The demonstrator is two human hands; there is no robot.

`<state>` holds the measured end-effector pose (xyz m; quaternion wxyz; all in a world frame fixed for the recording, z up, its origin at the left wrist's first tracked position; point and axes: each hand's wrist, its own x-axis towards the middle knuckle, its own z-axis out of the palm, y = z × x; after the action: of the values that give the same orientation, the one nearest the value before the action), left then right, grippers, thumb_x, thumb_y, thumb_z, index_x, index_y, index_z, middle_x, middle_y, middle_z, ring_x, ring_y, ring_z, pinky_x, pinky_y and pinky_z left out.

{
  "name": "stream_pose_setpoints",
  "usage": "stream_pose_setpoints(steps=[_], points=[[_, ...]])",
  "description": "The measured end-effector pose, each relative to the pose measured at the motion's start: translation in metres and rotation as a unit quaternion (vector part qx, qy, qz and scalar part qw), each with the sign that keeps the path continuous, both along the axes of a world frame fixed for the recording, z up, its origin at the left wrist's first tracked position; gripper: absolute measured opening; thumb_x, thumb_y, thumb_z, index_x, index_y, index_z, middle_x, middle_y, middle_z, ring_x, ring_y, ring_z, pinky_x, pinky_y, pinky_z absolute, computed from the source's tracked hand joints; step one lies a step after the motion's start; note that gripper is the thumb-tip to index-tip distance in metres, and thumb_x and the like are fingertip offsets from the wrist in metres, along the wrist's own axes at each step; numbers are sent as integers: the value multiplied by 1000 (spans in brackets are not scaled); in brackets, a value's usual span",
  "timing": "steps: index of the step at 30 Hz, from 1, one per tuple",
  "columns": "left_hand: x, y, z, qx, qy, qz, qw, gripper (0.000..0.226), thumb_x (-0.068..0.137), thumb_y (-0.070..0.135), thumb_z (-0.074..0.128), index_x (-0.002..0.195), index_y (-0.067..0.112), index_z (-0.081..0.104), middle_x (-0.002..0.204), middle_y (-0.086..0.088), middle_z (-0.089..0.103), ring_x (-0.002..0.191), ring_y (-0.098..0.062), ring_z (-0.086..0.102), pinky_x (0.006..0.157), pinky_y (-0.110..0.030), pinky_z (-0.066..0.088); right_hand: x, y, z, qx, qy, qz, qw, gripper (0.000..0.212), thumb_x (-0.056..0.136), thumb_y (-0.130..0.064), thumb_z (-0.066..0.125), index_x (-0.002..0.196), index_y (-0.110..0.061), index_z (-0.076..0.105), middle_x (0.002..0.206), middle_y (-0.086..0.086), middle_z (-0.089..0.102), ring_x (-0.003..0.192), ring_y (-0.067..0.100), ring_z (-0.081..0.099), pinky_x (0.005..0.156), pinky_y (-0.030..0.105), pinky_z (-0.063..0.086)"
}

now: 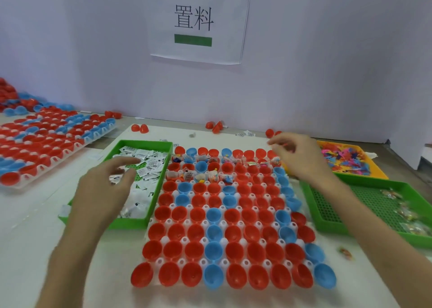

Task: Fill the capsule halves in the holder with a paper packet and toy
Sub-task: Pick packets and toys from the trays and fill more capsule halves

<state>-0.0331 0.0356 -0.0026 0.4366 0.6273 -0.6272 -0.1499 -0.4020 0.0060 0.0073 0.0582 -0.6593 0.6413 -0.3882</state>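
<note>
Flat on the table (30, 226) between the two hands: the holder (186, 240), packed edge to edge with red and blue capsule halves (233, 216), mouths up to catch a drop from above. Well out beyond the left hand (109, 186), a second holder (46, 149) of the same halves, probably parked as waiting stock. Directly under the left palm, the left green tray (131, 223), butted against the holder's side, presumably to keep the reach short. Under and outside the right forearm, the right green tray (311, 205) with a few wrapped toys (406, 216). Just past the right hand (301, 156), on its outer side, a yellow tray (378, 174) heaped with coloured pieces (346, 158), again within an easy reach. Left hand spread and relaxed, holding nothing, poised over the paper packets (149, 163) as if about to pick one. Right hand raised over the holder's far corner, fingers curled, thumb and forefinger drawn close; too blurred to tell a pinch from an empty curl. Below the right fingertips and across toward the left hand, filled halves (201, 176) in a few far rows only, packet and toy showing. Nearer rows, back toward the wrists, all bare; by that reckoning, barely begun. Just inside the right forearm, one stray toy (346, 252) loose on the table.
</note>
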Motion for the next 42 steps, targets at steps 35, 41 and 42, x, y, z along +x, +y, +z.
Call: stream_pose_setpoints(steps=[35,41,42], points=[[32,-46,-57,-112,80,41,990,25,94,14,63,91,39,62,83,-1,71,67,-11,66,71,-26,54,-99,28,-29,-98,-105,-189,971,6,85,-9,76,88,-13,79,87,6,76,79,18,67,68,14,48],[35,-47,-58,-100,83,25,991,21,89,14,71,97,33,66,91,0,75,83,-18,71,81,-17,53,-94,48,-15,-82,-191,-102,973,31,80,0,79,105,-16,72,85,6,72,76,16,69,70,15,54],[34,-47,-58,-90,80,30,992,19,89,15,72,100,30,67,92,-2,75,82,-19,71,77,-10,51,-95,52,-13,-73,-198,-92,973,35,80,0,78,109,-19,71,85,3,72,74,14,68,68,10,52]])
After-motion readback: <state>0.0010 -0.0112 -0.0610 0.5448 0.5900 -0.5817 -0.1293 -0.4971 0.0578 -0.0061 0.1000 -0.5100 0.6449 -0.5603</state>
